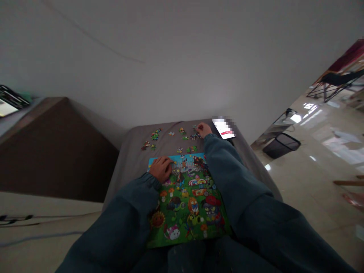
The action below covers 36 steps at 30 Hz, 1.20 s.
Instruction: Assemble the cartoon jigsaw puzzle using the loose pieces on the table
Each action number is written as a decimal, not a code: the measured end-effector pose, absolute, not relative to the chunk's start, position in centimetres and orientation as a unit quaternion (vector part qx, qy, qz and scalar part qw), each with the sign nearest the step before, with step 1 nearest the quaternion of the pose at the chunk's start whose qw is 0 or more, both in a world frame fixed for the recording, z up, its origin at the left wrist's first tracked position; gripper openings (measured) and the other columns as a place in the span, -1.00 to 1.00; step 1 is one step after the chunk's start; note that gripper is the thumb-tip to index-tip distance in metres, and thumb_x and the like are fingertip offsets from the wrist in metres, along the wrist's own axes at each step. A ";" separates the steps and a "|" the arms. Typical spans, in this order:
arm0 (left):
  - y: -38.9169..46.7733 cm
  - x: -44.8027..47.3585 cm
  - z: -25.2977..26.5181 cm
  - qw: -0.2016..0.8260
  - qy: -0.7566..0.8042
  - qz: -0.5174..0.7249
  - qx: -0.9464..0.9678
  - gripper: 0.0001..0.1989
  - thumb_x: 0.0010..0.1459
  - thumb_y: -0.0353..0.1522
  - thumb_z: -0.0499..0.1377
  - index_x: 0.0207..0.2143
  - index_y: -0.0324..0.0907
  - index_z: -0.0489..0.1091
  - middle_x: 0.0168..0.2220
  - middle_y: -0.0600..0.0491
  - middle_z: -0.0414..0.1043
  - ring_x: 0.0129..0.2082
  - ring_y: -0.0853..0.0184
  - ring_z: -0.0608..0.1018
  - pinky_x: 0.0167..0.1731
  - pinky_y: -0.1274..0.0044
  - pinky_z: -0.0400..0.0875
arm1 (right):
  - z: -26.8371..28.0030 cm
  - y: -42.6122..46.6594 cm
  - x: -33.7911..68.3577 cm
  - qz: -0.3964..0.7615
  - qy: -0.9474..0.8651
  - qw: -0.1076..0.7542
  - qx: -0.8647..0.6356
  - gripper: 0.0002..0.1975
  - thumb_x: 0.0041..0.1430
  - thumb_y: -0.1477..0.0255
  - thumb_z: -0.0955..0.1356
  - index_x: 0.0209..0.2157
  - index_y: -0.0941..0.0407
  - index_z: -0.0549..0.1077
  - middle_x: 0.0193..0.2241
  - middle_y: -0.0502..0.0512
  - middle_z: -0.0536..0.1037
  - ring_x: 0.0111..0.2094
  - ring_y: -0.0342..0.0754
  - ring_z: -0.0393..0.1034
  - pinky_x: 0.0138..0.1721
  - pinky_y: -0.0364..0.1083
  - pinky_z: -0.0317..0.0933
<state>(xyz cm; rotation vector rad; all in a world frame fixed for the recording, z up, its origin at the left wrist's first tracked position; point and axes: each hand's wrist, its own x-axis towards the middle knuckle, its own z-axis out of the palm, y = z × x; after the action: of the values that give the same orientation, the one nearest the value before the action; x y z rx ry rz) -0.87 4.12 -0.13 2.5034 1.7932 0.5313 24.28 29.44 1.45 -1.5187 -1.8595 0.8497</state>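
Observation:
A jigsaw puzzle [184,212] with colourful cartoon plants and zombies on green lies in front of me, its top edge blue. On its upper left corner rests my left hand [161,168], open and palm down, fingers stretched to the right. Beyond the top right of the puzzle, my right hand [204,130] pinches at a small puzzle piece [195,127]; its fingertips are partly hidden. Loose puzzle pieces [155,135] lie scattered beyond the puzzle in small clusters. One green group [191,149] sits just above its top edge.
The grey cloth-covered surface [127,163] meets a pale wall [182,68]. A phone with a lit screen [224,128] lies right of my right hand. At left stands a brown box-like piece of furniture [57,148]. A dark bin [280,146] stands on the shiny floor at right.

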 end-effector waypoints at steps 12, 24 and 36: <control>5.1 -1.2 0.7 0.134 0.588 0.257 0.755 -0.64 0.30 -0.22 0.20 0.07 -0.19 0.39 0.08 -0.09 0.43 0.00 0.18 0.53 -0.01 0.21 0.50 | 2.8 18.7 26.6 0.518 -0.684 0.324 -0.398 -0.72 0.22 0.26 0.46 -0.21 0.19 0.46 -0.32 0.02 0.54 -0.32 -0.12 0.48 -0.21 -0.05 0.44; 3.9 3.2 4.9 0.407 0.568 0.309 0.646 -0.62 0.30 -0.21 0.20 0.08 -0.21 0.37 -0.03 -0.06 0.48 -0.15 0.26 0.57 -0.15 0.31 0.56 | 2.7 11.9 23.5 0.616 -0.686 0.298 -0.248 -0.57 0.02 0.15 0.52 -0.20 0.14 0.48 -0.43 -0.02 0.55 -0.41 -0.16 0.46 -0.30 -0.12 0.38; 4.1 -5.7 2.0 0.341 0.668 0.478 0.458 -0.63 0.30 -0.22 0.20 0.08 -0.20 0.38 0.04 -0.08 0.45 -0.07 0.21 0.55 -0.09 0.26 0.54 | 2.2 12.2 23.8 0.532 -0.760 0.223 -0.299 -0.81 0.21 0.35 0.43 -0.23 0.16 0.64 -0.41 0.06 0.65 -0.42 -0.12 0.49 -0.35 -0.14 0.35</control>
<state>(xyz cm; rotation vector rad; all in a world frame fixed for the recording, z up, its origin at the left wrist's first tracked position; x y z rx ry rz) -5.69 4.08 1.99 1.1908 1.7367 1.2422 23.83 12.20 2.17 -0.8269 -2.0987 1.4703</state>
